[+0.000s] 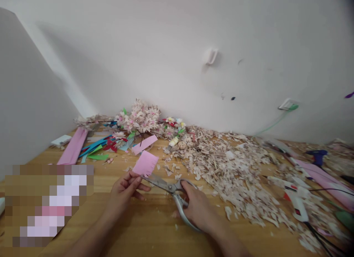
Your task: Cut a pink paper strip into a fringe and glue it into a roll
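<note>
Between the fingers of my left hand (128,187) is the lower edge of a pink paper piece (144,164), whose right side is cut into a short fringe. My right hand (197,205) is closed round the handles of large metal scissors (170,187). Their blades point left and reach the bottom of the pink paper, close to my left fingertips. Just behind lies a second pink paper strip (145,144), flat on the wooden table (149,227).
Pale paper flowers (142,117) stand against the wall. Dry petal-like scraps (235,176) cover the table's right half. A white glue gun (295,200) and a blue glue gun (318,155) lie at right. Blue paper strips (95,146) and long pink paper (73,146) lie at left.
</note>
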A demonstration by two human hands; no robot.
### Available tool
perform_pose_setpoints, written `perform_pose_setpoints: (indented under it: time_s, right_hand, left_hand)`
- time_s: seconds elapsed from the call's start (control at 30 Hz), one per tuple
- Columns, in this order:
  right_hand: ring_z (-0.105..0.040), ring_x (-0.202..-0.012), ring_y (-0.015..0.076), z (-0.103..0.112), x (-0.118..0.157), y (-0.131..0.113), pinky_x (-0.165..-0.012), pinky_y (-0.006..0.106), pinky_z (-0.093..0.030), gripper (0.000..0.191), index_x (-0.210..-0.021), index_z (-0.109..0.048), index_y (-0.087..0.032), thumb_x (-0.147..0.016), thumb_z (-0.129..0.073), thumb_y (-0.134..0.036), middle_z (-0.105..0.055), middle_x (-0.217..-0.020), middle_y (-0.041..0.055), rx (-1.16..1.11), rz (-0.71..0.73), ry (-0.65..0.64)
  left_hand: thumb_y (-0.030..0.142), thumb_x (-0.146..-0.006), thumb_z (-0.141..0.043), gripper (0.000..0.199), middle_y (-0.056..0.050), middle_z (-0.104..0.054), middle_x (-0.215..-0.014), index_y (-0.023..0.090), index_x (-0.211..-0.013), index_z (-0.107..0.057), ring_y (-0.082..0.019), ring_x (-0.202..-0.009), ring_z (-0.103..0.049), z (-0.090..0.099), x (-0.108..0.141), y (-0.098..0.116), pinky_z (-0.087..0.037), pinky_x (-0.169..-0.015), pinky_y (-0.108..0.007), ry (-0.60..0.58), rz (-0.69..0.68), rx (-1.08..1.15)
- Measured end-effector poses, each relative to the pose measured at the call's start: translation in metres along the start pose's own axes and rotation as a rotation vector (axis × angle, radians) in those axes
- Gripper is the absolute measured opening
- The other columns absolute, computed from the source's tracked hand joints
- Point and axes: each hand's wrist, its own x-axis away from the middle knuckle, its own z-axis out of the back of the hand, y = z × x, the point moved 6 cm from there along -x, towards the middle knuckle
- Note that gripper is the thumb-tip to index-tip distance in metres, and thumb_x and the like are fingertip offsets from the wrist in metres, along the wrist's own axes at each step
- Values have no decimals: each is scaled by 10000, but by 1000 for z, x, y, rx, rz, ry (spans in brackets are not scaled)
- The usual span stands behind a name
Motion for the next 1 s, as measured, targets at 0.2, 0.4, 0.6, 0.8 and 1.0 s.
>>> perform_pose_setpoints:
  time_s: [0.2,0.4,0.6,0.8,1.0]
  right_hand:
    - [-564,-797,211,-5,0,0,-632,247,-339,423,-901,-477,-211,-588,-712,-373,-624,-918,37,-20,9,-36]
    - [-566,-777,207,-10,0,1,-618,244,-331,424,-880,-475,-218,-579,-724,-382,-634,-916,31,-24,1,-58]
    - [-537,-669,176,-10,0,1,-552,227,-297,415,-843,-465,-222,-571,-729,-392,-632,-816,8,-49,-7,-61]
    - [-506,-616,156,-11,1,0,-528,220,-273,401,-819,-463,-220,-577,-723,-407,-620,-743,-4,-37,-14,-63]
    - [-514,-617,155,-13,0,2,-522,219,-264,416,-830,-465,-222,-579,-722,-432,-631,-735,-11,10,-25,-60]
  left_hand:
    - [498,-509,-749,459,15,-675,-576,151,-750,-569,-151,-532,-665,3,0,0,-509,-387,-188,65,-20,-5]
    - [495,-520,-745,453,3,-693,-609,155,-761,-566,-177,-581,-683,5,1,-2,-530,-404,-215,86,-49,-7]
    - [496,-543,-733,425,6,-687,-587,159,-737,-563,-190,-587,-691,2,2,0,-530,-410,-216,60,-59,-32]
    - [485,-561,-726,403,12,-681,-570,168,-729,-541,-201,-598,-696,0,2,0,-523,-407,-214,61,-64,-34]
    - [464,-577,-721,375,10,-686,-599,174,-734,-542,-199,-591,-694,0,3,0,-521,-408,-220,50,-57,-31]
